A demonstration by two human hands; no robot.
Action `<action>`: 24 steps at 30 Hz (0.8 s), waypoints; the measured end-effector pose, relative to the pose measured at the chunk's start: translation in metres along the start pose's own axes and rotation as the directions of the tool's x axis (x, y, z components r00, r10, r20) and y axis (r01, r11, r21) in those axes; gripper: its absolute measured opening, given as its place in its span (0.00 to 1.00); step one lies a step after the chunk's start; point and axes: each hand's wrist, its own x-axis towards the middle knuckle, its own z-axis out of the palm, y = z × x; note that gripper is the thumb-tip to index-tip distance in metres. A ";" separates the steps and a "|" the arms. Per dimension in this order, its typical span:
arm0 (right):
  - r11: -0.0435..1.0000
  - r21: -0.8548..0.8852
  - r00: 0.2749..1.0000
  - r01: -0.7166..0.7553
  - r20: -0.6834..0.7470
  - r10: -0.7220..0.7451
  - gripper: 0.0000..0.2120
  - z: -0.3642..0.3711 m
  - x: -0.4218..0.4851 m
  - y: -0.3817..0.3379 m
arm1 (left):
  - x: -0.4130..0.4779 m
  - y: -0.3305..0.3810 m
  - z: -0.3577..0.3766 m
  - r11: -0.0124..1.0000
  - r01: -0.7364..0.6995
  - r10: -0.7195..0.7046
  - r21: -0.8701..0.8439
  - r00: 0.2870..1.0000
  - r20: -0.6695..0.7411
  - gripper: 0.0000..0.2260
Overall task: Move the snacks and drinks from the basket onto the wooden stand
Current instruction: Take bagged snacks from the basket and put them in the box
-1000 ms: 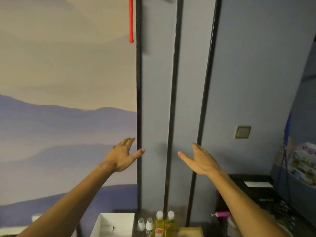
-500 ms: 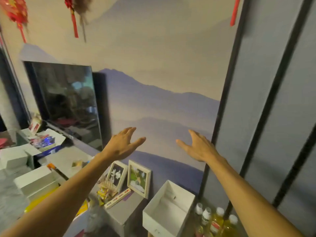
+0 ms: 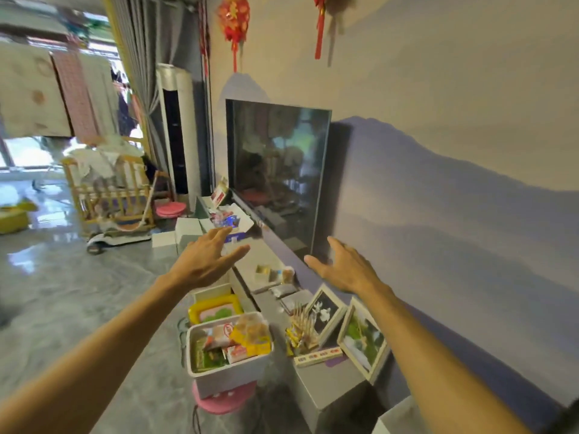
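A white boxy plastic basket [image 3: 232,375] of crinkly snack packets [image 3: 241,336] sat on a round pink stool [image 3: 224,402]. The left hand [image 3: 205,264] and right hand [image 3: 347,270] hovered outstretched, fingers loosely spread.

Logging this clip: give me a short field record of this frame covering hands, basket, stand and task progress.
left hand: open, raised in the air, holding nothing
right hand: open, raised in the air, holding nothing
basket: white, on a pink stool, beside the grey cabinet
snacks: packets piled in the basket
wooden stand: on the cabinet, next to the photo frames
progress: nothing picked up yet
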 end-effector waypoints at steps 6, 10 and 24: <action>1.000 0.021 0.995 0.005 0.101 -0.007 0.49 0.066 0.070 -0.034 | 0.045 -0.063 0.017 0.999 0.041 -0.040 -0.007 0.998 0.047 0.43; 1.000 0.017 0.989 -0.021 0.149 0.019 0.47 0.107 0.116 -0.035 | 0.078 -0.092 0.052 0.998 0.054 -0.052 -0.012 0.993 0.103 0.41; 0.987 0.050 0.887 -0.153 0.447 0.115 0.55 0.298 0.280 0.041 | 0.218 -0.191 0.254 0.976 0.201 -0.218 0.085 0.904 0.369 0.48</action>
